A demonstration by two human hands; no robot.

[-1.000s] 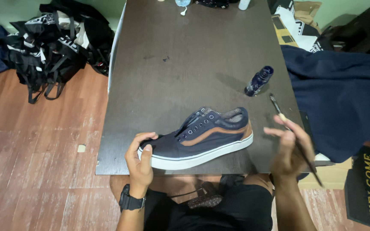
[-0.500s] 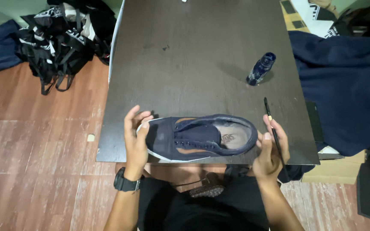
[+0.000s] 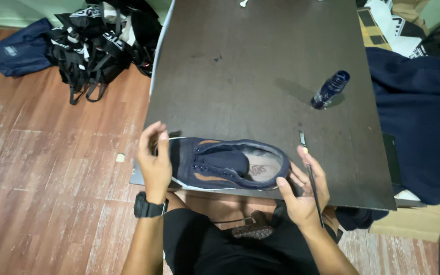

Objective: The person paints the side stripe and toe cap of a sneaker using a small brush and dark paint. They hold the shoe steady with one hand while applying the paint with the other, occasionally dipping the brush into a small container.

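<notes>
A navy low-top sneaker (image 3: 227, 164) with tan side panels lies at the near edge of the dark table (image 3: 260, 66), its opening turned up toward the camera so the insole shows.

The left hand (image 3: 155, 162) is at the sneaker's toe end. Its fingers (image 3: 148, 133) are loosely curled and half open, the thumb pressed against the toe cap and the palm cupping that end; a black wristwatch (image 3: 149, 207) sits on the wrist below.

The right hand (image 3: 304, 188) is at the sneaker's heel end. Its thumb (image 3: 287, 189) presses on the heel collar, while the other fingers lie fairly straight behind the heel and pinch a thin dark brush (image 3: 309, 170), which runs along them and juts out past the fingertips onto the table (whether those fingers also touch the heel itself I cannot tell).

Beyond the sneaker's heel and well apart from it, a small dark blue bottle (image 3: 330, 89) lies tilted on the table. Right of the sneaker, past the table's edge, navy cloth (image 3: 423, 117) is heaped. Left of and beyond the sneaker, black bags (image 3: 98, 40) lie on the wooden floor (image 3: 42, 178).
</notes>
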